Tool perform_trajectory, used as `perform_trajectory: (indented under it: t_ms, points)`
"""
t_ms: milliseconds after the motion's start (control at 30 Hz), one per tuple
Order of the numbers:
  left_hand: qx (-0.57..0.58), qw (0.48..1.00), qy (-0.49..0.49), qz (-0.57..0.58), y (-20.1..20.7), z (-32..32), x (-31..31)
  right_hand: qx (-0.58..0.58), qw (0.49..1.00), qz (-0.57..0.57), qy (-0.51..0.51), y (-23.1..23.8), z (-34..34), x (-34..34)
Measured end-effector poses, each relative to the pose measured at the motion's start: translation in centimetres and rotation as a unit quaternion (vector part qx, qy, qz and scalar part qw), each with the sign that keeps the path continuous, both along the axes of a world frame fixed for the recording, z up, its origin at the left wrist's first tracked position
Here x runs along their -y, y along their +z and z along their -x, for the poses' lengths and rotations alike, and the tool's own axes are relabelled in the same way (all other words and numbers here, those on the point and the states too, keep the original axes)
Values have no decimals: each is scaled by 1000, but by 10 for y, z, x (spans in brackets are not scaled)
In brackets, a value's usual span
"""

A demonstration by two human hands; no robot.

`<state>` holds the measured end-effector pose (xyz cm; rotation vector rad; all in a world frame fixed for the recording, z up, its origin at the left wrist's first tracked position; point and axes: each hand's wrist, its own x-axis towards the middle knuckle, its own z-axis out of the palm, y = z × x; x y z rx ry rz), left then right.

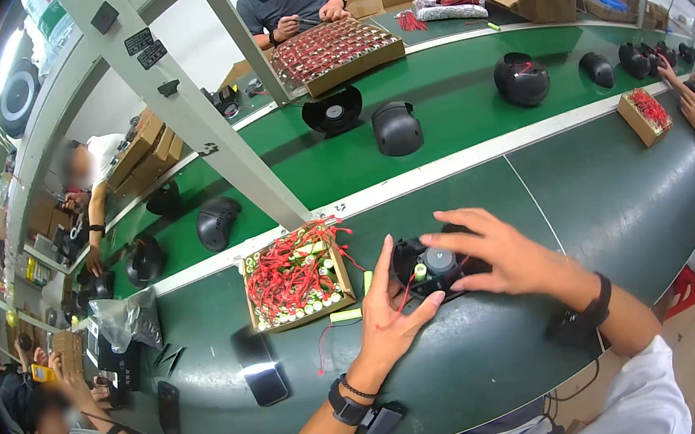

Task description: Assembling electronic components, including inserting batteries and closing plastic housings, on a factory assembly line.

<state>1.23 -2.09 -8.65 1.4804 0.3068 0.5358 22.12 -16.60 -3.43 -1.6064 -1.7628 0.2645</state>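
Note:
A black plastic shell (406, 258), open side up, rests on the dark green tabletop in front of me. Inside it are a round grey speaker magnet (438, 259) and a small green battery cell (420, 271) with a red wire. My left hand (385, 322) grips the shell's left side, index finger and thumb around it. From the right, my right hand (506, 256) spans the shell with bent fingers and thumb, covering part of it. Near my left hand lies a loose green battery (346, 315) with a red lead. The cardboard box (308, 314) beside it holds many wired green batteries.
A phone (259, 367) lies left of my forearm. Behind a white rail, a green conveyor belt (461, 145) carries black shells (397, 129). A metal post (203, 122) rises at the rail. Co-workers sit around; a small box of red-wired parts (647, 115) stands at right.

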Motion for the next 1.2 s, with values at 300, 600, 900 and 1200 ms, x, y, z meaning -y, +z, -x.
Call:
perform_trajectory:
  t_ms: [300, 600, 900, 1200]
  points:
    - [-25, 990, 3, -138, 0, -6, 0, 94, 911, -110, -386, -1, -158, -96]
    - [-38, 983, 18, -177, 1, 0, -4, 211, 869, -207, -396, 14, -111, -202]
    - [-36, 985, 1, -167, -1, -4, 5, 109, 959, -14, -261, -38, -113, -331]
    - [-8, 985, 100, -141, -9, 4, -1, 85, 983, -130, -98, 13, -29, -214]
